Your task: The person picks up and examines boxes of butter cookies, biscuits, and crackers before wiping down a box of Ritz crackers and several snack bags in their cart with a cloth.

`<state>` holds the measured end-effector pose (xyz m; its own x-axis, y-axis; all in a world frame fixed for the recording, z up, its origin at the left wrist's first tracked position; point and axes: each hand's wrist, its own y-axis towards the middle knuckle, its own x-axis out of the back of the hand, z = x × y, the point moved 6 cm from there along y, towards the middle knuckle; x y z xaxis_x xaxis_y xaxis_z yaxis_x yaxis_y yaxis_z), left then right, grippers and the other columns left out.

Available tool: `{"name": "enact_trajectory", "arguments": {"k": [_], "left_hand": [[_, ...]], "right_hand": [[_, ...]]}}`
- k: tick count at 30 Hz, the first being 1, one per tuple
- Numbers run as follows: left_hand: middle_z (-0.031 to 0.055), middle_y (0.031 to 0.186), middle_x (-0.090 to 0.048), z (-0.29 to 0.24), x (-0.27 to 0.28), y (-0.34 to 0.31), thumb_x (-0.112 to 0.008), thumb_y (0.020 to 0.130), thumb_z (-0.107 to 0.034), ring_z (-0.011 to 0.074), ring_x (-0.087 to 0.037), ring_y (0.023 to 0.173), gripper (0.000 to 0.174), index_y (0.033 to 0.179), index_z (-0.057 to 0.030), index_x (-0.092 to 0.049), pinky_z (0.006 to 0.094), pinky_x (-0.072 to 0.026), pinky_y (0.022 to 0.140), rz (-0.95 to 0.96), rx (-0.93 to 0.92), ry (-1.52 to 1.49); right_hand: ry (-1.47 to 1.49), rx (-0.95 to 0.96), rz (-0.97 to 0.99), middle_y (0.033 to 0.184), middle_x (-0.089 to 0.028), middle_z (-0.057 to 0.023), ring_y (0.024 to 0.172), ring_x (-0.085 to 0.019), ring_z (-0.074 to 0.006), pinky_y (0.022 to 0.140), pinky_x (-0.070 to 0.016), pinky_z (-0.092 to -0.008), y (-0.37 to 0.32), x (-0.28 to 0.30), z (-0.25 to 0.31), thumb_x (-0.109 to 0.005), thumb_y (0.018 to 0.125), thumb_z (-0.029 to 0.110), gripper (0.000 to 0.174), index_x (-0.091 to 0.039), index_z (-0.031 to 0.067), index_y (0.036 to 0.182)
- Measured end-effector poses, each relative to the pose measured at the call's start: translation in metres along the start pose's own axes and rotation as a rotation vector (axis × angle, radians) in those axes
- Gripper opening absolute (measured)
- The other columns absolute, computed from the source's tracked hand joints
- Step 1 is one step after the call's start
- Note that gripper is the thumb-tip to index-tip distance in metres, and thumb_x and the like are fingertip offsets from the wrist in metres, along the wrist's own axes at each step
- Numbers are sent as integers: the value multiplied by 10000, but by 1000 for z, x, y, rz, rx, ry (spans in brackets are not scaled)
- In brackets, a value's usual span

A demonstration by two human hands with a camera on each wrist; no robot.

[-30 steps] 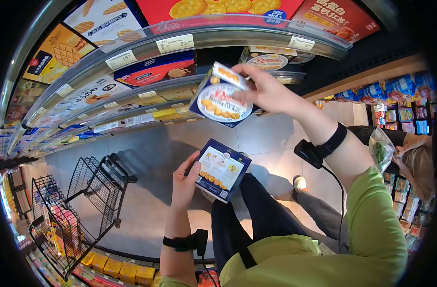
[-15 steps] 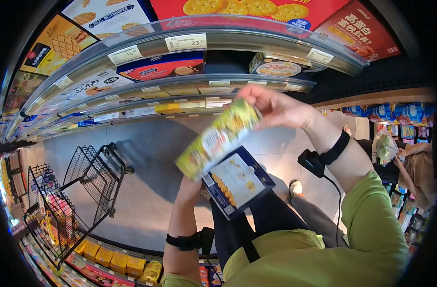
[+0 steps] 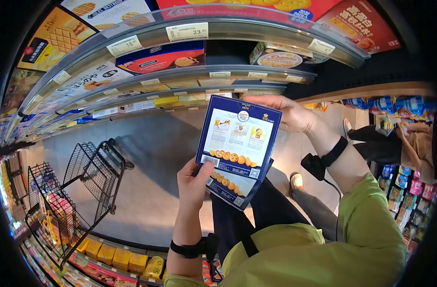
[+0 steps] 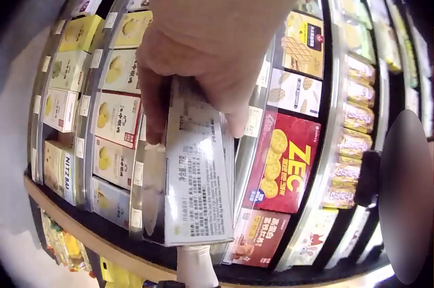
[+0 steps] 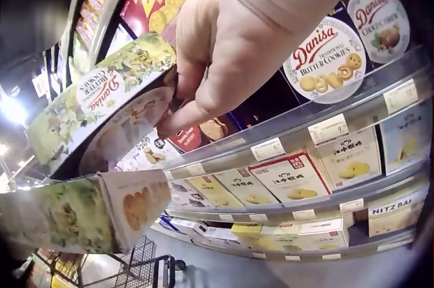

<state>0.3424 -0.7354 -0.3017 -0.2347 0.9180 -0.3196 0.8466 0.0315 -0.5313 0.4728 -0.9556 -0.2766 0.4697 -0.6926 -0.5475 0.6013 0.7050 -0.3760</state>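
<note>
Plainly in view, a person's right hand [image 3: 288,112] grips a navy-blue cardboard cookie box [image 3: 240,134] near its top edge, overlapping a second navy-blue cookie box [image 3: 233,184] gripped by the left hand [image 3: 192,184], beside a black wire shopping cart [image 3: 87,165] and stocked supermarket shelves [image 3: 194,40].

Stocked shelves [image 3: 156,41], grey floor [image 3: 154,191] — and, probably, a bright lamp [image 5: 12,124].

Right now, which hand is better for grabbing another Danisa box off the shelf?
Probably the right hand: it is nearer the shelf's Danisa box. It would first let go of the upper held box, while the left hand grips closer to the body.
</note>
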Motion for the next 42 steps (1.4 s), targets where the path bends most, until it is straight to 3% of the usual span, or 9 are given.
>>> {"name": "enact_trajectory", "arguments": {"k": [7, 8, 19, 21, 28, 33, 35, 37, 42], "left_hand": [[78, 1006, -662, -15, -16, -13, -684, 867, -152, 102, -588, 890, 394, 1175, 76, -589, 240, -462, 804, 18, -135, 68], [85, 1010, -660, -14, -16, -13, -678, 872, -141, 106, -590, 891, 392, 1181, 82, -581, 241, -464, 808, 23, -135, 54], [96, 1034, -652, -16, -20, -14, -657, 883, -119, 108, -590, 896, 381, 1188, 90, -566, 241, -467, 809, 47, -135, 62], [95, 1033, -652, -16, -21, -15, -658, 882, -121, 108, -590, 896, 382, 1188, 87, -567, 240, -466, 809, 52, -141, 71], [81, 1053, -648, -14, -20, -18, -688, 855, -112, 105, -573, 926, 398, 1182, 86, -577, 240, -452, 839, 33, -180, 116], [90, 1092, -639, -12, -23, -20, -671, 846, -49, 109, -565, 968, 427, 1222, 106, -539, 241, -434, 883, 66, -187, 99], [94, 1096, -638, -12, -24, -20, -664, 853, -53, 111, -567, 969, 433, 1230, 111, -529, 243, -435, 885, 76, -190, 107], [94, 1096, -639, -13, -26, -20, -660, 858, -61, 112, -567, 969, 428, 1229, 110, -531, 243, -436, 883, 84, -212, 112], [89, 1063, -650, -13, -25, -20, -664, 866, -95, 106, -574, 941, 411, 1202, 110, -545, 246, -449, 857, 82, -194, 129]], "right_hand": [[151, -14, 42, 1360, -505, -101, 1231, -504, -193, 1007, -445, -302, 3, 6, -4, -509, 866, -74, 514, -474, 62, 1360], [107, 6, 2, 1365, -495, -154, 1228, -513, -217, 1010, -441, -308, 2, 5, -3, -504, 873, -43, 517, -425, 18, 1381], [55, 30, -6, 1346, -515, -155, 1214, -528, -216, 1010, -439, -310, 3, 11, -4, -554, 877, 13, 509, -439, 20, 1372], [105, 28, 51, 1351, -519, -103, 1207, -533, -200, 955, -487, -297, 3, 9, -4, -538, 889, 3, 452, -506, 65, 1336], [102, 56, 106, 1370, -496, -125, 1241, -502, -216, 1001, -449, -309, 2, 7, 0, -532, 881, -11, 484, -473, 47, 1358], [164, 32, 45, 1344, -507, -183, 1216, -527, -235, 999, -452, -327, -1, 10, 1, -618, 849, 41, 568, -415, -9, 1377], [168, 40, 49, 1343, -507, -185, 1206, -536, -237, 985, -465, -326, -1, 11, 1, -632, 843, 52, 581, -414, -9, 1378], [199, 32, 126, 1389, -475, -141, 1257, -491, -237, 1018, -433, -321, -2, 11, 2, -532, 862, -47, 513, -456, 23, 1364], [66, 40, 60, 1360, -504, -144, 1228, -517, -233, 1011, -440, -330, -3, 8, 4, -583, 849, -7, 534, -454, 28, 1366]]}}
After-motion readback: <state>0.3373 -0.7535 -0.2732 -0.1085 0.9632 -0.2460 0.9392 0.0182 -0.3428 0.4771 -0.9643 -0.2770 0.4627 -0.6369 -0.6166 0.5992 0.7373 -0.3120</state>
